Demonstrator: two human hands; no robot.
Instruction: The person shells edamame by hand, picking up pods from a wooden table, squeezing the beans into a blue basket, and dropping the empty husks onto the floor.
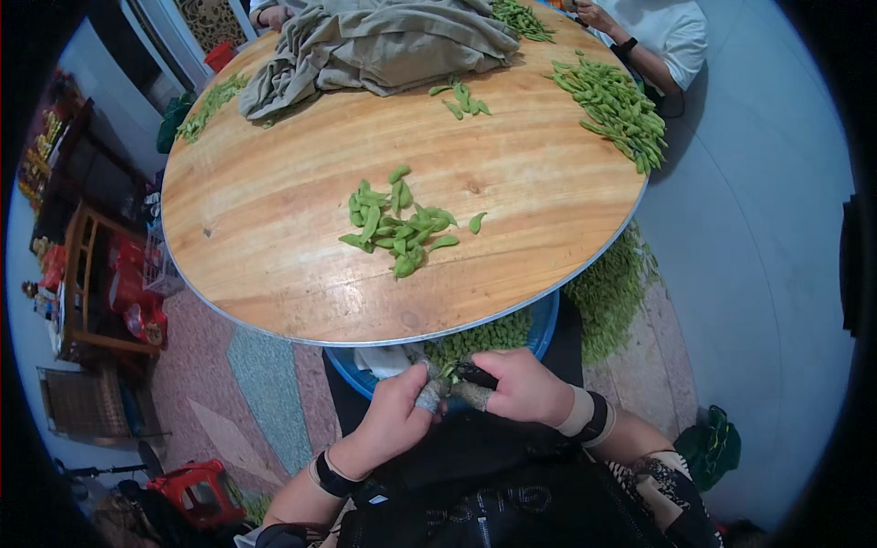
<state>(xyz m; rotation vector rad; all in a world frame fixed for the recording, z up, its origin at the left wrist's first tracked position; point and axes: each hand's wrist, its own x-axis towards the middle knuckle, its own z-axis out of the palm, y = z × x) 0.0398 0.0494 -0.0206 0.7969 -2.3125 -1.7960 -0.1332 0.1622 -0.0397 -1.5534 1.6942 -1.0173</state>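
Note:
My left hand (393, 406) and my right hand (530, 388) meet just beyond the near edge of the table. Both are closed, with grey wrapping on some fingers. Between the fingertips shows a bit of green bean pod (447, 373), mostly hidden; the left fingers pinch it. A small black object (475, 374) lies under my right thumb, its kind unclear. Below the hands, a blue basin (550, 331) holds shelled green beans (489, 338) and a white cloth or bag (382, 360). A loose pile of green pods (402, 228) lies on the table in front of me.
The round wooden table (274, 228) overhangs the basin. It carries a crumpled grey-green cloth (384, 46) and pod heaps (612, 114). More green pods (610, 306) are piled below its right edge. Another person's arm (644, 64) is at the far right. A red stool (196, 493) stands lower left.

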